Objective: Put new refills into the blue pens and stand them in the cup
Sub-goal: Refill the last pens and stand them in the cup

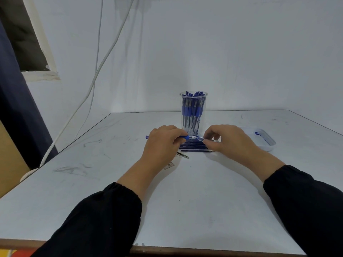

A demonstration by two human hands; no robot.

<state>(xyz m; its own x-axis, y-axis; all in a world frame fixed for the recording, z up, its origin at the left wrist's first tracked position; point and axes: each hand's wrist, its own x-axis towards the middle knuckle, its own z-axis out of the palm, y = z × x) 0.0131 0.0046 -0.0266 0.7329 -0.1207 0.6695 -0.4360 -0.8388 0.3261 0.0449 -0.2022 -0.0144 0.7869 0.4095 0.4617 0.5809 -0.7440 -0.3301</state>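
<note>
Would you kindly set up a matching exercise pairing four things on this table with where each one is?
Things:
1. cup
2. pen
3. refills
4. tray

Places:
A. held between the left hand and right hand
B. lying flat beneath the hands
C. at the right, beyond the right hand
D. upright behind the hands, full of pens

Pairs: 1-D, 2-A, 3-B, 4-C

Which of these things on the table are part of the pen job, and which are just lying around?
Part of the job:
blue pen held in left hand
its tip piece pinched by right hand
refills
cup

Lying about:
plastic tray
wall cables
scraps
</note>
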